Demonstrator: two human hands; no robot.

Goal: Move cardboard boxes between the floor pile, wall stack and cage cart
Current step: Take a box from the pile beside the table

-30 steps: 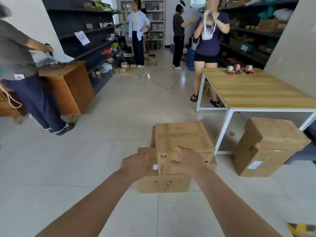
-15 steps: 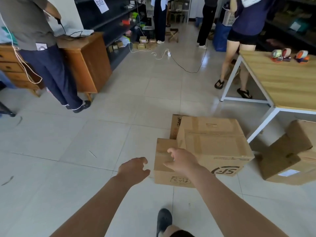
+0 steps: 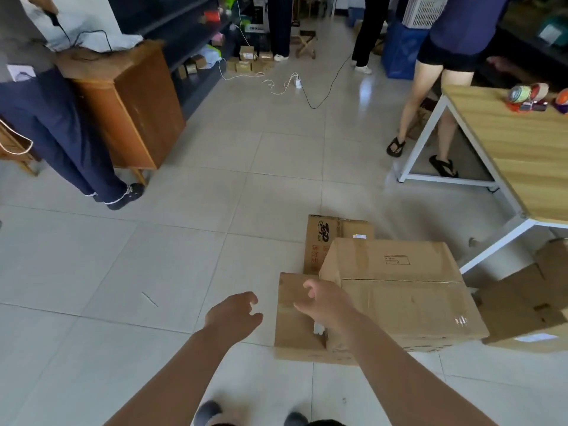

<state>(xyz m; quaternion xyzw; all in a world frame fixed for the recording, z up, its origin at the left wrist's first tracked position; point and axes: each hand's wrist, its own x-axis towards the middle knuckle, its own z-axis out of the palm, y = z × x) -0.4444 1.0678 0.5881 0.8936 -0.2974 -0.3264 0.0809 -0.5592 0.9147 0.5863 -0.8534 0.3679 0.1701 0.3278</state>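
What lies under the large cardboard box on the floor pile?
The large box rests on a smaller box at its near-left and a printed flat carton behind. How much more they extend beneath is covered.

Red Chinese print, illegible, maybe a logo, on flat box [image 3: 319, 241]; large box [image 3: 399, 290] label unreadable

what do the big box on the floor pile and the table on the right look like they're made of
The large brown box looks like corrugated cardboard, matte, with glossy clear tape along its seam. The light wood-grain table top seems laminate or veneer, judging by its even striped grain, and its white table frame looks like painted metal.
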